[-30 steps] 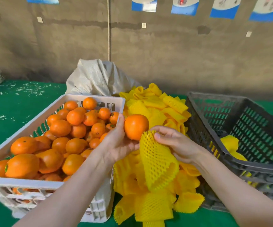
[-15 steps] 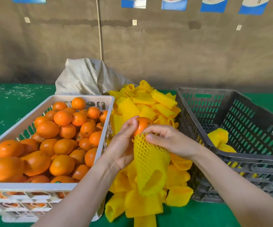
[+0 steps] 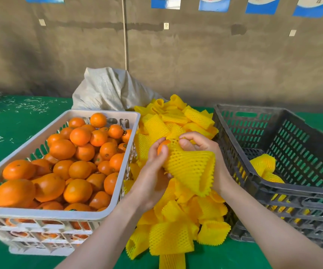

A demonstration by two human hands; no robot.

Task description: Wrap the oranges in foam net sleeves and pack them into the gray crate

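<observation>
1. A green-covered bench is spread beneath everything, to the left, right and far side of both grips.
2. A gray crate is set just right of the right grip. Wrapped oranges in yellow net are seen on its floor, well apart from the grips.
3. A white crate is set just left of the left grip and is heaped with bare oranges.
4. A pale woven sack is slumped beyond the grips, against a brown wall.
5. A pile of yellow sleeves is heaped between the two crates, under and beyond both grips.
6. The left grip is curled round one orange, which is held above the pile, between the crates.
7. The right grip is placed just right of the left one, with its fingers pinching the rim of a foam net sleeve. The sleeve is drawn partly over the fruit, and its loose end is flared open below the right grip.
8. Of the orange, only a small patch is shown, beside the left fingertips.
</observation>
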